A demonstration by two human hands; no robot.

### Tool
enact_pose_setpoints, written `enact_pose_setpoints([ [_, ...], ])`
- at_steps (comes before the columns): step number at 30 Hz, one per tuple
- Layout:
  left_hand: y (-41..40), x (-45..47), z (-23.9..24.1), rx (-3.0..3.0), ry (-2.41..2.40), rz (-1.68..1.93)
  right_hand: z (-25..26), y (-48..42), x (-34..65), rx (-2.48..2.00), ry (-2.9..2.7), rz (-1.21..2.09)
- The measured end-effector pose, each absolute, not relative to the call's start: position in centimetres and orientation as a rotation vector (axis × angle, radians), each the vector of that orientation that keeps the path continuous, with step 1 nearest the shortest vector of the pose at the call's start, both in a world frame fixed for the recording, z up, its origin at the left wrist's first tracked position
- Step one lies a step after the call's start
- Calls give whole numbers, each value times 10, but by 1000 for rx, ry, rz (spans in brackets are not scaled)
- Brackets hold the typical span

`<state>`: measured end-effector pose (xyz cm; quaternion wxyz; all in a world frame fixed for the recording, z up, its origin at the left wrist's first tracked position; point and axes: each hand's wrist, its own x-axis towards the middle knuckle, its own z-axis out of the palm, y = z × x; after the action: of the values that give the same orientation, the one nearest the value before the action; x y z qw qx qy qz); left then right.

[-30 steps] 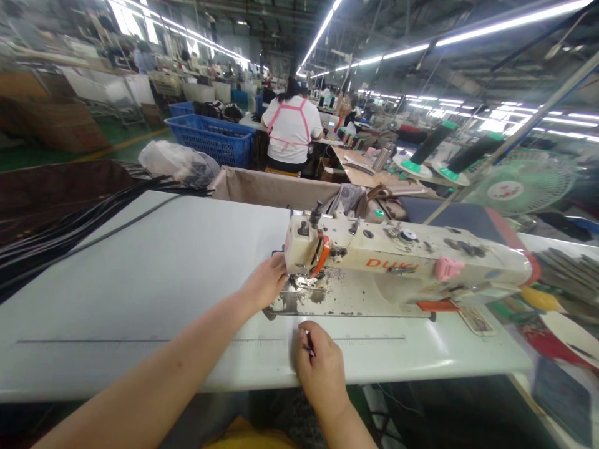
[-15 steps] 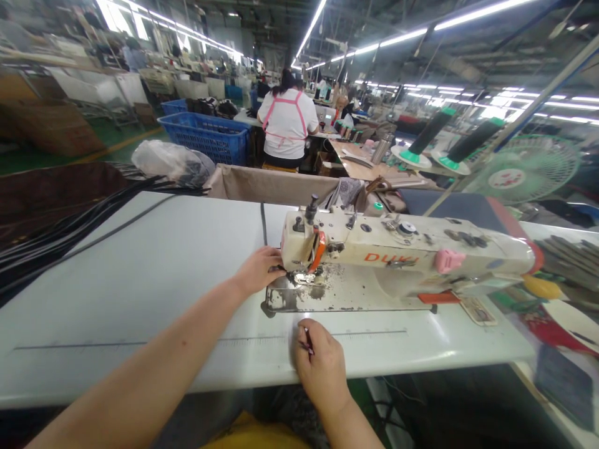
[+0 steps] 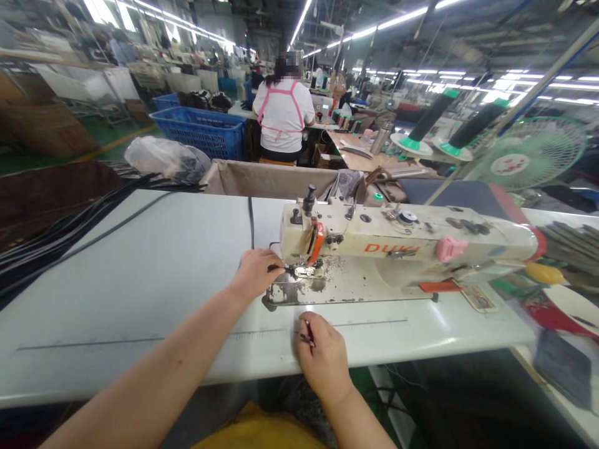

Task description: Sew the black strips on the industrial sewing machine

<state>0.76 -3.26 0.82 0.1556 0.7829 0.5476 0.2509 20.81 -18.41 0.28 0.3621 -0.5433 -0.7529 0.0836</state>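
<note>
My left hand (image 3: 255, 271) rests on the white table (image 3: 154, 268) beside the presser foot (image 3: 304, 272) of a cream sewing machine (image 3: 402, 246). Its fingers pinch the end of a thin black strap (image 3: 251, 218), which runs from the hand straight back across the table. My right hand (image 3: 322, 357) lies closed near the table's front edge, just in front of the needle plate (image 3: 337, 290). A small dark-red tool (image 3: 307, 333) pokes out of its fingers.
A bundle of black straps (image 3: 56, 231) trails over the table's left side, with a plastic bag (image 3: 163, 159) and a blue basket (image 3: 201, 131) behind. A co-worker (image 3: 283, 115) sits facing away. Thread cones (image 3: 433, 115) and a fan (image 3: 533, 156) stand at right.
The black strap has come into view behind the machine and swung left. My left hand has drawn slightly left from the machine head. My right hand has barely moved.
</note>
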Motion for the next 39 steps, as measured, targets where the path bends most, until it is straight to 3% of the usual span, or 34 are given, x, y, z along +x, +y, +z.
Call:
enact_pose_setpoints([
  [26, -100, 50, 5, 1831, 1647, 657, 1, -186, 209, -1387, -1848, 379],
  [39, -117, 46, 26, 2005, 1558, 271, 14, -196, 227, -1170, -1782, 657],
])
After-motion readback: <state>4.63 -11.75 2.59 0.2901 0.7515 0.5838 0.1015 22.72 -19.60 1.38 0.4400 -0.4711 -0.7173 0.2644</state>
